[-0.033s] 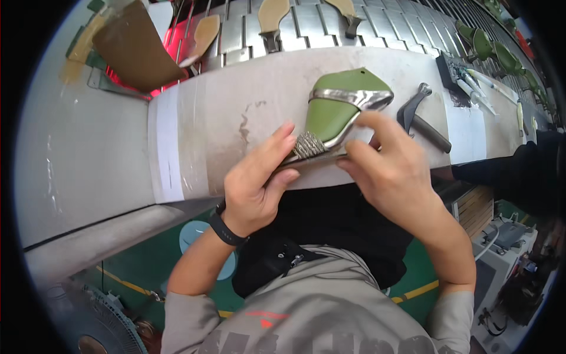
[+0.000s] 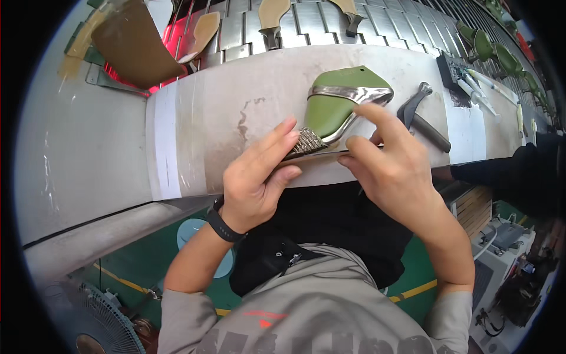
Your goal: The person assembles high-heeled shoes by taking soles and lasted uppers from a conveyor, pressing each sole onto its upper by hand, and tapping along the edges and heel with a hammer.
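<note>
A shoe upper on a green shoe last [image 2: 330, 112] lies tilted at the front of the workbench. Shiny silver straps [image 2: 354, 93] cross it, and a glittery woven band [image 2: 309, 141] covers the end nearest my left hand. My left hand [image 2: 257, 171] is closed around that end, fingers on the far side and thumb on the near side. My right hand [image 2: 386, 153] grips the shoe's right side, index fingertip against the silver strap and thumb bent by the sole edge. What lies beneath its curled fingers is hidden.
Right of the shoe lies a hammer-like tool with a dark handle [image 2: 430, 133]. Pens [image 2: 480, 91] and a dark box [image 2: 451, 71] sit farther right. Behind the bench runs a slatted metal conveyor [image 2: 312, 26] carrying tan soles with heels [image 2: 273, 17]. A fan [image 2: 97, 318] stands lower left.
The shoe has tipped slightly in my hands, so the glittery band shows narrower. My right index finger has shifted a little along the silver strap.
</note>
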Demonstrator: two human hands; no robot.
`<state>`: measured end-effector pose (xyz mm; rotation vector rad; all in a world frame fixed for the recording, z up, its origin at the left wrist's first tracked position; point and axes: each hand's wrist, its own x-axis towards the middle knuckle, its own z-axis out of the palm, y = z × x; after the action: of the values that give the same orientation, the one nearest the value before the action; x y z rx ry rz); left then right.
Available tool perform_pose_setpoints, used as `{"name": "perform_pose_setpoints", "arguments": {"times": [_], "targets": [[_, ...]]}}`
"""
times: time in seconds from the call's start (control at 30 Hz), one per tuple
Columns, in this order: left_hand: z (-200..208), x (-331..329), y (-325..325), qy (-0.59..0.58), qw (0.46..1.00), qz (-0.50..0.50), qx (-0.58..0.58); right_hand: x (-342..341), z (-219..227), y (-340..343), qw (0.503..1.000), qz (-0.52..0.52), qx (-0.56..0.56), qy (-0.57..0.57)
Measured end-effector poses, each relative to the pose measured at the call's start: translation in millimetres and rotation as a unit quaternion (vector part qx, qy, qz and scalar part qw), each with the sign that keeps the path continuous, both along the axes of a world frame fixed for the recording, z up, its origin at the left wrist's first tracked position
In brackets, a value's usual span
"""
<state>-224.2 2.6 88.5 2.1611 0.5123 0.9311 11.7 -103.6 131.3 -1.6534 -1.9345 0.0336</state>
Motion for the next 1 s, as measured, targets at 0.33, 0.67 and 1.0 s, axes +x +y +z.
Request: {"name": "perform_pose_setpoints", "arguments": {"times": [0.33, 0.67, 1.0], "targets": [[-1, 15, 1, -0.042, 0.998, 0.034, 0.015, 11, -4, 8, 0.999, 0.046, -0.003, 0.001], [40, 36, -1, 0.059, 0.997, 0.04, -0.022, 20, 6, 8, 0.996, 0.052, -0.06, 0.034], [51, 66, 2, 0.174, 0.982, 0.061, 0.044, 47, -10, 22, 0.994, 0.107, -0.033, -0.005]]}}
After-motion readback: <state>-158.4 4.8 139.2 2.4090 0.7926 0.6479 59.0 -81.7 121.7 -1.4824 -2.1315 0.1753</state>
